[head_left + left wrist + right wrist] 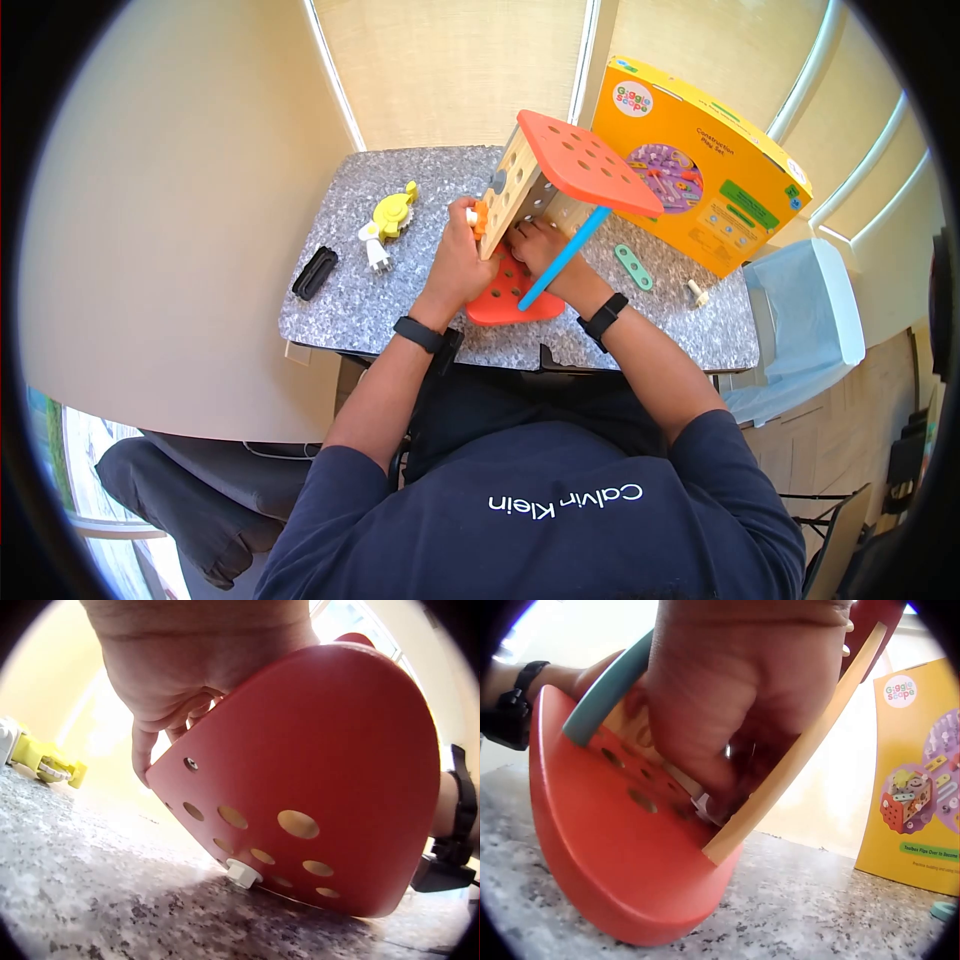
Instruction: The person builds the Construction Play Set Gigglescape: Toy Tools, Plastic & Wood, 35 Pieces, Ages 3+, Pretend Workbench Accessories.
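A toolbox-like toy with red end panels [590,160], wooden sides [510,190] and a blue rod [565,258] stands tilted on the table. The left hand [462,262] grips the near wooden side's edge, beside an orange piece [481,218]. Inside the toy, the right hand [545,255] has its fingers curled down at the lower red panel [630,840], around a small whitish piece [705,806] that is partly hidden. In the left wrist view a white bolt head [244,873] sticks out from the red panel's underside.
Left on the speckled table [340,215] lie a yellow-and-white toy piece [391,215] and a black object [315,273]. To the right are a green strip with holes [633,267] and a cream bolt [697,292]. A yellow box [700,160] stands behind; a lined bin [805,320] is beside the table.
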Demonstrator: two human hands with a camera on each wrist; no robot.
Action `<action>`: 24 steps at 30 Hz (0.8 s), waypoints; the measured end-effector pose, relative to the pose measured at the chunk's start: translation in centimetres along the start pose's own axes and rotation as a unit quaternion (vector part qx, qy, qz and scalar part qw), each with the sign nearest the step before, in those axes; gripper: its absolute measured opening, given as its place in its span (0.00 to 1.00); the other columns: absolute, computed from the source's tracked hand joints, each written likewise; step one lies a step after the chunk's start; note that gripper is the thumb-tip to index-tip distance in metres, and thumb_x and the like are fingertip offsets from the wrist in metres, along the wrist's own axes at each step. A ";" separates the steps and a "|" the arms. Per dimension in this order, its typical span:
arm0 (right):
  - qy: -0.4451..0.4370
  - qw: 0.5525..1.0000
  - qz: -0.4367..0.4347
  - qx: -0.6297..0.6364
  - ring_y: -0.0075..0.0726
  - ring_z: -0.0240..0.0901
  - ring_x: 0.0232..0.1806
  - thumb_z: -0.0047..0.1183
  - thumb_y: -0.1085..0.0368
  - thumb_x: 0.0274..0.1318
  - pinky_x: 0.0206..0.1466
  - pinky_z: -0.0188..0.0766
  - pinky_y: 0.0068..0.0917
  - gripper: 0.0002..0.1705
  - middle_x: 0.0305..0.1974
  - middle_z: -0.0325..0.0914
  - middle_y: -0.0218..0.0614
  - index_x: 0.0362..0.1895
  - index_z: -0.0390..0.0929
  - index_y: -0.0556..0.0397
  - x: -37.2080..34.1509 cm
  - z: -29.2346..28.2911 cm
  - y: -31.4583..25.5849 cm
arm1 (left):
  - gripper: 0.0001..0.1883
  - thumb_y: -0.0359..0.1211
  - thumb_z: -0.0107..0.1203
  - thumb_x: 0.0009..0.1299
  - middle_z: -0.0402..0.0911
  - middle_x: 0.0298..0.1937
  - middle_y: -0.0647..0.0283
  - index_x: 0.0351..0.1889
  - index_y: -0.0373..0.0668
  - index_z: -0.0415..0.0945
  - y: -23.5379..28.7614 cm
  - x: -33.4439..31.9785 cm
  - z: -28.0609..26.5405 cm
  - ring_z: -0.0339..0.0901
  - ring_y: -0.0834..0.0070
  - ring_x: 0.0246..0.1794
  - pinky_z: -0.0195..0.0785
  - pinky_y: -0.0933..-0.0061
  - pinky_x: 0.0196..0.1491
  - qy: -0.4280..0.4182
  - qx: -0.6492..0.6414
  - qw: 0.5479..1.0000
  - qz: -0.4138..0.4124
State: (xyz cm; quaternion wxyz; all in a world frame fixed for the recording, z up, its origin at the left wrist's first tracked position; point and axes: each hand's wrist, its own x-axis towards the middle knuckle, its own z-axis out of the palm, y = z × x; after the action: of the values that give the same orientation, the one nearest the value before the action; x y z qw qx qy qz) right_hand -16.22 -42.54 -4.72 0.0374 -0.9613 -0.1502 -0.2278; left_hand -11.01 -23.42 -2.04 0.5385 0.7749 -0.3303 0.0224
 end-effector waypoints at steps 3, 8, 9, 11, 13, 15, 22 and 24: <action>-0.030 0.999 -0.001 -0.041 0.48 0.77 0.55 0.55 0.70 0.56 0.60 0.77 0.38 0.09 0.43 0.82 0.42 0.41 0.83 0.56 0.0 0.0 0.1 | 0.38 0.24 0.59 0.59 0.76 0.55 0.32 0.68 0.38 0.55 -0.2 -0.1 0.1 0.75 0.30 0.58 0.72 0.43 0.60 0.000 -0.002 1.000 0.003; -0.005 0.998 0.046 -0.029 0.48 0.77 0.54 0.55 0.68 0.57 0.60 0.77 0.38 0.08 0.44 0.81 0.43 0.38 0.85 0.56 0.1 0.7 -0.4 | 0.37 0.24 0.58 0.60 0.76 0.55 0.32 0.68 0.37 0.56 -0.2 -0.1 0.2 0.76 0.30 0.57 0.72 0.44 0.59 0.002 -0.003 1.000 0.017; 0.005 0.998 0.055 -0.034 0.48 0.77 0.54 0.56 0.67 0.57 0.60 0.77 0.38 0.09 0.44 0.81 0.43 0.37 0.86 0.56 0.2 0.5 -0.6 | 0.36 0.23 0.58 0.61 0.77 0.55 0.31 0.68 0.37 0.56 -0.1 0.0 0.1 0.76 0.30 0.57 0.72 0.44 0.59 0.002 -0.005 1.000 0.014; 0.016 0.998 0.051 -0.028 0.48 0.77 0.54 0.56 0.67 0.57 0.61 0.77 0.39 0.09 0.45 0.81 0.43 0.39 0.86 0.56 0.3 0.6 -0.7 | 0.37 0.23 0.58 0.60 0.76 0.55 0.32 0.68 0.37 0.56 0.1 -0.1 0.1 0.75 0.30 0.57 0.72 0.44 0.60 0.004 -0.001 1.000 0.013; 0.025 0.998 0.047 -0.021 0.48 0.77 0.55 0.56 0.67 0.57 0.61 0.77 0.39 0.11 0.45 0.81 0.44 0.42 0.86 0.56 0.2 0.3 -0.6 | 0.37 0.23 0.57 0.60 0.76 0.55 0.32 0.68 0.37 0.56 0.0 -0.1 0.1 0.75 0.30 0.57 0.72 0.44 0.60 0.004 0.001 1.000 0.010; 0.005 0.999 -0.010 0.042 0.48 0.77 0.55 0.56 0.67 0.56 0.60 0.78 0.39 0.12 0.45 0.81 0.43 0.44 0.84 0.55 0.1 -0.6 -0.1 | 0.37 0.23 0.58 0.59 0.76 0.55 0.32 0.68 0.37 0.56 -0.2 0.0 0.0 0.75 0.30 0.58 0.71 0.44 0.61 0.004 0.007 1.000 0.018; -0.020 1.000 -0.020 0.010 0.51 0.77 0.52 0.60 0.68 0.53 0.59 0.76 0.41 0.15 0.42 0.82 0.43 0.46 0.84 0.56 0.0 0.7 1.0 | 0.38 0.23 0.58 0.58 0.76 0.55 0.32 0.68 0.37 0.56 0.0 0.0 0.2 0.75 0.31 0.59 0.71 0.44 0.61 0.002 0.002 1.000 0.005; -0.041 0.999 -0.025 0.006 0.51 0.77 0.51 0.60 0.68 0.53 0.58 0.77 0.40 0.11 0.42 0.82 0.44 0.41 0.85 0.55 0.0 1.0 1.5 | 0.38 0.23 0.58 0.58 0.76 0.55 0.33 0.68 0.37 0.56 0.3 -0.1 0.1 0.75 0.32 0.58 0.71 0.45 0.61 0.003 0.007 1.000 0.023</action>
State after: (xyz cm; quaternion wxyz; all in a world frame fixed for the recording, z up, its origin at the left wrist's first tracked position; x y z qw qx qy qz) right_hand -15.30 -43.79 -5.64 0.0312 -0.9656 -0.1769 -0.1881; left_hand -11.30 -23.51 -1.87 0.5330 0.7709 -0.3464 0.0397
